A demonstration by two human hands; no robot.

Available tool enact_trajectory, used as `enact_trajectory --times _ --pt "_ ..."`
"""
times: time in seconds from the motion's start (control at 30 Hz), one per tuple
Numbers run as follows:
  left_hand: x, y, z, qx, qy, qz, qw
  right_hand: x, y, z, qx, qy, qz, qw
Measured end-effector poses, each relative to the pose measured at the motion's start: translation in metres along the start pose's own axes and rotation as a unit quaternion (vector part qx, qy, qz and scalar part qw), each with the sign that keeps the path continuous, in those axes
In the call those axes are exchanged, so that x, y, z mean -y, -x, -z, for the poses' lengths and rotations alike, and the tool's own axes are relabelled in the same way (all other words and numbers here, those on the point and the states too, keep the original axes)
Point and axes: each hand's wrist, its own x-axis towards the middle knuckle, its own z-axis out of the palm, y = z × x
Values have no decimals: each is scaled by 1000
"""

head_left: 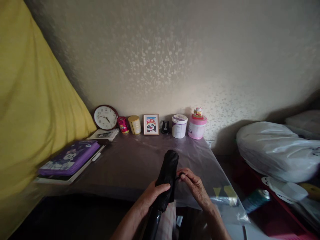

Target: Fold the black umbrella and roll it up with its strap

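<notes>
A folded black umbrella [168,166] slants up over the near edge of the table, its dark handle pointing down toward me. My left hand [152,195] is wrapped round the lower part of its canopy, thumb across the front. On the right side of the canopy, my right hand [192,185] pinches a short black strap [180,174] between thumb and fingers. The strap runs from the umbrella to the fingertips. My left fingers behind the umbrella are hidden.
The table [125,163] has a clear plastic cover. Along the wall stand a clock [106,117], tins, a framed panda picture [151,124] and round tubs [179,126]. A purple case [71,156] lies left, beside a yellow curtain [37,100]. White bags [277,150] and a spray can [257,200] are right.
</notes>
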Motion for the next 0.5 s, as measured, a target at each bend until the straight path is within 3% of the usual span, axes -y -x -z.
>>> enact_trajectory --times 0.13,0.5 --pt "-7 -2 -1 2 -37 -26 999 4 4 -1 43 -19 -28 999" --pt "-11 -5 -7 -23 -127 -108 986 16 2 -6 106 42 77 990"
